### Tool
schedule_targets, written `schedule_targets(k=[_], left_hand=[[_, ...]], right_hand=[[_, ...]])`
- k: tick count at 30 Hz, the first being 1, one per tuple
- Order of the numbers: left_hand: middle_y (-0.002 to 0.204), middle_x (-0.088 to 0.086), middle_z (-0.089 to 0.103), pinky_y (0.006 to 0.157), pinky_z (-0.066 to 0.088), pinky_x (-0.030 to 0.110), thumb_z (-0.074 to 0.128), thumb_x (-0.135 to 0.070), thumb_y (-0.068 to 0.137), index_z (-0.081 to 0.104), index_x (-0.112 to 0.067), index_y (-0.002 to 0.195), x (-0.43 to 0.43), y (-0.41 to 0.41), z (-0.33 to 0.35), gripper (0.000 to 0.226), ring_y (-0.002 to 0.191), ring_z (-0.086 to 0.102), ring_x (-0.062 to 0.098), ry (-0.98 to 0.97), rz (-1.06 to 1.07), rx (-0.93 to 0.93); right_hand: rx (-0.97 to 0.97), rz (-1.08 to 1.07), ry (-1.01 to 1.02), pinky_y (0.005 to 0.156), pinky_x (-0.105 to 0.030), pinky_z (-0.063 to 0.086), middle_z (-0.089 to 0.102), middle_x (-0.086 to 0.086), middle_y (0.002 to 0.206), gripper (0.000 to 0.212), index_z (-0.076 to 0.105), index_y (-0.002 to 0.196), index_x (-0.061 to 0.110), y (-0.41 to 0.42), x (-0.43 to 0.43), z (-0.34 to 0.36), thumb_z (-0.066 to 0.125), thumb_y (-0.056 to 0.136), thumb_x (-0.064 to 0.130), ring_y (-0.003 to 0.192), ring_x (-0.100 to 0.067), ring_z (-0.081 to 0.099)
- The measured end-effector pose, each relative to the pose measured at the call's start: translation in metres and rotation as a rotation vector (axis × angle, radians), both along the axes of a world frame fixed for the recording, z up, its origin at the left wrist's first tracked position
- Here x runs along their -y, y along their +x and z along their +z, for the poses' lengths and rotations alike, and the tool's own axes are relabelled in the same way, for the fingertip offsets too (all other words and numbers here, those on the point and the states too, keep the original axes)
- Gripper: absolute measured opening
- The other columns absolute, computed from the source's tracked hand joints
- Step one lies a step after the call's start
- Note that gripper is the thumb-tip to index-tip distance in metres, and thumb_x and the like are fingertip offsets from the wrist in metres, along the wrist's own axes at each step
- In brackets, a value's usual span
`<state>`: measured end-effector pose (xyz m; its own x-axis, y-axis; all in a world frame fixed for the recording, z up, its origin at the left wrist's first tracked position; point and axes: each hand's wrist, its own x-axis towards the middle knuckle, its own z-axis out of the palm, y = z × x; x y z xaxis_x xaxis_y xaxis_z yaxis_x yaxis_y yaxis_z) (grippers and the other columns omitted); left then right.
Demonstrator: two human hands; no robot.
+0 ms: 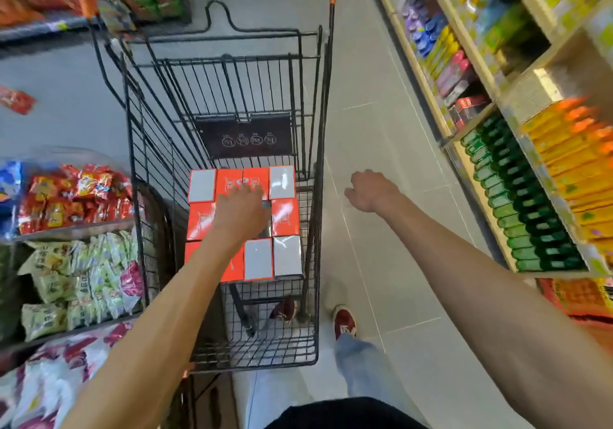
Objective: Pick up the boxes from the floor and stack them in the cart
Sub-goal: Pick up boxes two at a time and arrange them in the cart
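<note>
A black wire shopping cart [308,296] stands in the aisle below me. Inside it lie several orange and grey boxes [285,219] packed flat in rows. My left hand [242,209] reaches down into the cart and rests on the middle of the box layer, fingers spread over an orange box [232,181] at the far row. My right hand [370,191] hangs over the floor just right of the cart, fingers loosely curled, holding nothing. No box is visible on the floor.
Shelves of snack bags [76,272] crowd the left side, touching the cart. A shelf unit [530,223] with green and orange packs lines the right. Grey tiled floor [381,113] runs between. My red shoe [345,324] stands by the cart's near corner.
</note>
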<state>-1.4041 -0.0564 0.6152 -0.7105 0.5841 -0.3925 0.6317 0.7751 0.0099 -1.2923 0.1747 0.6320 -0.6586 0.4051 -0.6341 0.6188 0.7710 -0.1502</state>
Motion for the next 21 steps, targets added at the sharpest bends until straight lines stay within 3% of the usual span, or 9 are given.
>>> schedule_targets(k=[4,12,17,21], left_hand=[[0.131,0.01,0.053,0.1,0.039,0.046,0.048,-0.045,0.095,0.049,-0.016,0.131,-0.032,0.001,0.043,0.046,0.123,0.047,0.033,-0.013,-0.223,-0.053],[0.127,0.01,0.054,0.095,0.042,0.043,0.049,-0.046,0.093,0.05,-0.016,0.128,-0.075,0.045,0.094,0.046,0.12,0.049,0.032,0.042,-0.631,-0.101],[0.13,0.01,0.051,0.095,0.04,0.043,0.047,-0.049,0.094,0.045,-0.018,0.135,-0.107,0.106,0.116,0.051,0.121,0.048,0.031,0.042,-0.885,-0.145],[0.135,0.01,0.048,0.098,0.039,0.045,0.043,-0.05,0.096,0.041,-0.018,0.139,-0.134,0.185,0.137,0.053,0.125,0.045,0.031,0.048,-1.093,-0.155]], right_hand=[[-0.025,-0.058,0.083,0.105,-0.044,0.039,0.041,-0.016,0.143,0.052,0.038,0.145,0.011,0.032,-0.004,0.036,0.036,0.102,0.04,0.13,-0.035,0.04],[-0.041,-0.39,0.24,0.099,-0.044,0.041,0.042,-0.014,0.143,0.051,0.04,0.144,0.015,0.149,0.015,0.09,0.038,0.101,0.043,0.128,-0.034,0.042],[-0.053,-0.602,0.297,0.092,-0.043,0.049,0.05,-0.014,0.136,0.051,0.048,0.138,0.014,0.248,0.043,0.118,0.044,0.098,0.046,0.121,-0.034,0.051],[-0.027,-0.786,0.269,0.095,-0.044,0.047,0.05,-0.012,0.137,0.051,0.05,0.136,0.015,0.341,0.076,0.133,0.045,0.097,0.047,0.122,-0.033,0.05]])
